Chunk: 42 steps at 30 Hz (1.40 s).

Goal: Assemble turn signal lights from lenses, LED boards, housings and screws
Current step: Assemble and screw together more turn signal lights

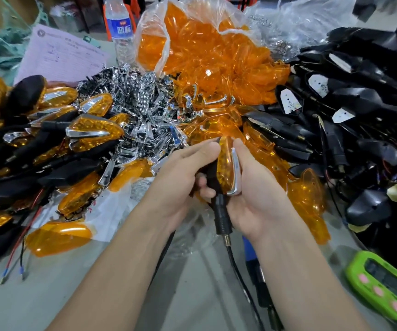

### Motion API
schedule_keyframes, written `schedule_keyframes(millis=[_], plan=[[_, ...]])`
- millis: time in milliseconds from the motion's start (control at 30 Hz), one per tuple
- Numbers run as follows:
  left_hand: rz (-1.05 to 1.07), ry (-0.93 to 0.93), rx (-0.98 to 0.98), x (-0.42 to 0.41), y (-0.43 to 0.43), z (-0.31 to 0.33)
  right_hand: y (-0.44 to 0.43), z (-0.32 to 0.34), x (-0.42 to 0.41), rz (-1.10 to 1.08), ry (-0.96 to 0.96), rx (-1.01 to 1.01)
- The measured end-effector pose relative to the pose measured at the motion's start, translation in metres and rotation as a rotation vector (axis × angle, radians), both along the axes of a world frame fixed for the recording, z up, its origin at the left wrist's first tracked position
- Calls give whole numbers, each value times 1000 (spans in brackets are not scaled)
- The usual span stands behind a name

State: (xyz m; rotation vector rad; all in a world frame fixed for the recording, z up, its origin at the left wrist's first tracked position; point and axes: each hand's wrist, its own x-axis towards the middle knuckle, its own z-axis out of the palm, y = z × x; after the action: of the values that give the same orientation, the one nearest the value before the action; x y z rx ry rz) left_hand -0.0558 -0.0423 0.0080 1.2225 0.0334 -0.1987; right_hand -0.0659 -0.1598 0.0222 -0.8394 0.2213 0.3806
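— So, where are we holding the amber plastic turn signal light (224,163) with the chrome trim strip (235,173)?
— We are gripping it at the centre. Our left hand (180,180) is curling round its black housing (213,174); our right hand (259,199) is clasping the lens side, its black ribbed stem (222,218) pointing toward us.
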Motion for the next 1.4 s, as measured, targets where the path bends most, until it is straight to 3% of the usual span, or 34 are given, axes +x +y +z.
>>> schedule_keyframes(millis=[100,233,367,500,700,1200,1400], plan=[[53,-48,-5,5,2,1,-3,-6,-1,-39,-59,-81],[141,-151,-9,5,6,1,1,-15,-3,-148,-359,-527],[237,-239,17,4,8,1,2,-20,-4,-165,-565,-716],[287,-341,84,4,10,2,0,-22,-1,-138,-579,-641],[290,-361,20,0,13,3,-5,-22,0,-111,-526,-486],[302,-422,104,-7,13,10,-3,-18,0,-174,-580,-372],[286,-211,54,-6,3,14,12,-19,-4,-214,-660,-428]])
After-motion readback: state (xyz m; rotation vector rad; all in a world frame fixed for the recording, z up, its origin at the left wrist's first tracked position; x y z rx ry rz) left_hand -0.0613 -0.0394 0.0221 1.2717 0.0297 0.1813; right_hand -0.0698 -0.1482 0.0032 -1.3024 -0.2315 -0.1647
